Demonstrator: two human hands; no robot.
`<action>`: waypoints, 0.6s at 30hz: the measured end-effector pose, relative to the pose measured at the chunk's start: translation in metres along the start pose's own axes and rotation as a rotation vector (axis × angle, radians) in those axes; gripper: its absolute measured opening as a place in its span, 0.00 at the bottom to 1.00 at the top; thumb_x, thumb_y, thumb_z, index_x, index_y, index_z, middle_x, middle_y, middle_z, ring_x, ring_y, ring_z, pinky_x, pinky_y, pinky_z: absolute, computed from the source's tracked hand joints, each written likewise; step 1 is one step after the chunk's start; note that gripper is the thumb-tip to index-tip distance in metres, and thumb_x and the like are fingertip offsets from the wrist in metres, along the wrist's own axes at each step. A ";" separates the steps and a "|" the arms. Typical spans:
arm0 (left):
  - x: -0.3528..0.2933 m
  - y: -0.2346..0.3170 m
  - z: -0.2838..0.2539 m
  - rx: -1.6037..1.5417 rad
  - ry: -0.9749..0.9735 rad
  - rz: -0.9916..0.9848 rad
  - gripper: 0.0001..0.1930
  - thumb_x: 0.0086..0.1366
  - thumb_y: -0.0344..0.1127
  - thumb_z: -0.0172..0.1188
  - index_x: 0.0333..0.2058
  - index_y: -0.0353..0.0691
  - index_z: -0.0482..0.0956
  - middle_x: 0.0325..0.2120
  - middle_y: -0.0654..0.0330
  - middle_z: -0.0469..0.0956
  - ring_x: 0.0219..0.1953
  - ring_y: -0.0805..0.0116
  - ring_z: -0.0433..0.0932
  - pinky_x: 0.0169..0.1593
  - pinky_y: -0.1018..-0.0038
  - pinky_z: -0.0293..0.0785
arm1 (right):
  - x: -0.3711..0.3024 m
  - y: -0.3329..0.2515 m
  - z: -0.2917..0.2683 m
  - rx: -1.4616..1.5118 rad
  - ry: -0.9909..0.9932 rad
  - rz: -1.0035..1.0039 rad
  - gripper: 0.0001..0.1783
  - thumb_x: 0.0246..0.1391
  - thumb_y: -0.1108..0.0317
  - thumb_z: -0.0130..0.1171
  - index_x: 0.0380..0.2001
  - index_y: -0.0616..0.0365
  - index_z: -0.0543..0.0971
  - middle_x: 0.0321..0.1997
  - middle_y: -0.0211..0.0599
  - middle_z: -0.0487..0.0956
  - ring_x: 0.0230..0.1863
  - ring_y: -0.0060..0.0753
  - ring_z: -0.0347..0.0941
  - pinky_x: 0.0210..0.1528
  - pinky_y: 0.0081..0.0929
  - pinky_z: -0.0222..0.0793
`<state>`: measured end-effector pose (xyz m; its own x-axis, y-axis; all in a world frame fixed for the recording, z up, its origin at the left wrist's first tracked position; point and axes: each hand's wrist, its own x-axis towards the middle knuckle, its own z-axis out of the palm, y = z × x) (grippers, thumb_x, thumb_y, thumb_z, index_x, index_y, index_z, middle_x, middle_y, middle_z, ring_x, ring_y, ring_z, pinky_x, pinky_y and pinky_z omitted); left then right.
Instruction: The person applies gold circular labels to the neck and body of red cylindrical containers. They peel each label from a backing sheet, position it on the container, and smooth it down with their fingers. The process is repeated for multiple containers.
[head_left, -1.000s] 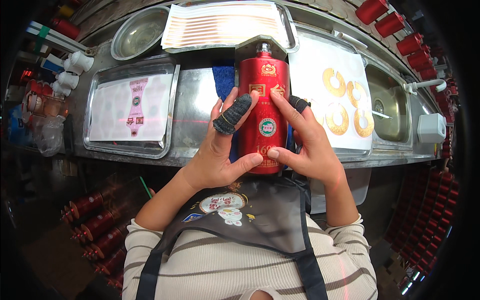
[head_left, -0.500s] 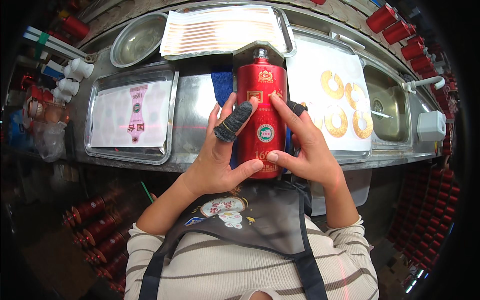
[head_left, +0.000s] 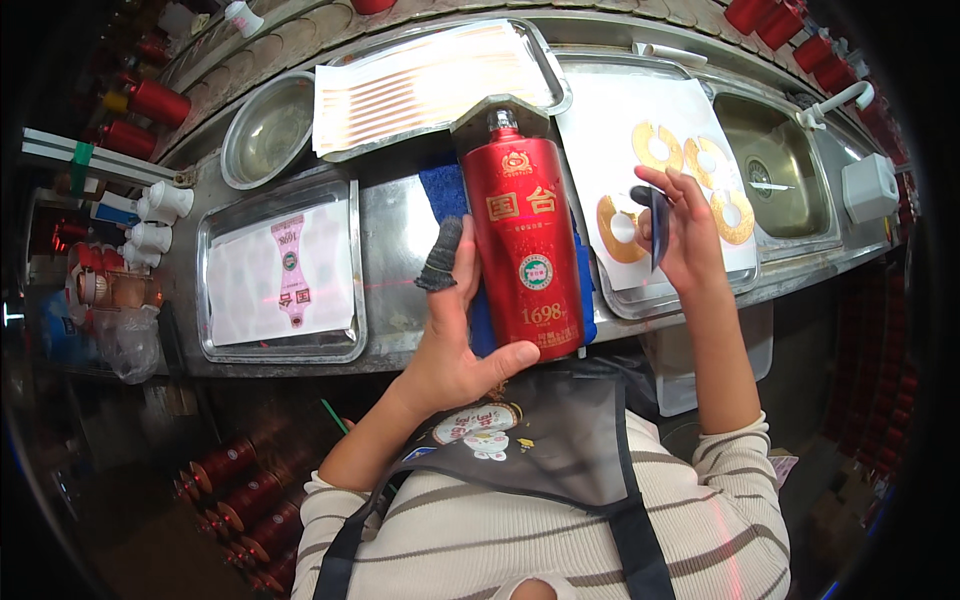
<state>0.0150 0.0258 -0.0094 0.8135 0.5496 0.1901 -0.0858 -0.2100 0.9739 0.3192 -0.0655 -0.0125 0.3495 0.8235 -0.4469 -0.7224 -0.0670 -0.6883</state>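
Observation:
A red bottle [head_left: 520,240] with gold lettering, a round green-and-white emblem and a clear stopper lies with its front up on a blue cloth [head_left: 440,190]. Its neck end rests against a greyish angled block [head_left: 545,125]. My left hand [head_left: 455,325] grips the bottle's left side near the base, thumb across the front, with a dark knitted cover on one finger. Off to the right, my right hand [head_left: 690,235] is raised away from the bottle. Between its fingers is a thin, dark flat piece [head_left: 659,228], seen nearly edge-on; its exact kind is unclear.
Left of the bottle, a metal tray [head_left: 357,300] holds a sheet with a pink label. Gold ring-shaped labels [head_left: 735,215] lie on a white sheet at right. Striped sheets [head_left: 430,85] and a metal bowl [head_left: 245,150] stand behind. A sink [head_left: 775,180] is at far right.
My right hand has left the bottle and moved right, now showing the dark flat piece. The left hand stays at the bottle, which appears slightly turned. The whole view has shifted a little.

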 end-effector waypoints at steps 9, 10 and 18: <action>-0.002 -0.001 0.009 0.070 0.064 -0.017 0.60 0.58 0.40 0.72 0.74 0.31 0.34 0.72 0.39 0.49 0.74 0.50 0.53 0.74 0.60 0.48 | -0.073 0.016 0.100 -1.330 -0.588 -0.928 0.22 0.45 0.80 0.66 0.47 0.62 0.76 0.33 0.45 0.76 0.33 0.44 0.75 0.35 0.35 0.73; -0.002 -0.001 0.009 0.071 0.080 -0.013 0.60 0.57 0.40 0.72 0.74 0.32 0.34 0.72 0.39 0.52 0.73 0.50 0.55 0.74 0.60 0.49 | -0.062 0.014 0.110 -1.335 -0.598 -0.992 0.20 0.43 0.80 0.66 0.43 0.61 0.76 0.30 0.46 0.75 0.31 0.49 0.74 0.34 0.38 0.72; -0.008 -0.006 0.007 0.055 0.047 -0.023 0.62 0.58 0.37 0.73 0.73 0.31 0.28 0.75 0.38 0.35 0.77 0.48 0.40 0.76 0.58 0.40 | 0.013 -0.023 0.133 -1.246 -0.487 -1.112 0.16 0.51 0.80 0.67 0.44 0.65 0.78 0.39 0.44 0.83 0.39 0.36 0.82 0.42 0.26 0.77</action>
<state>0.0132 0.0174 -0.0178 0.7868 0.5920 0.1745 -0.0346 -0.2400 0.9702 0.2609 0.0220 0.0729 -0.0470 0.8385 0.5429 0.6536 0.4369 -0.6180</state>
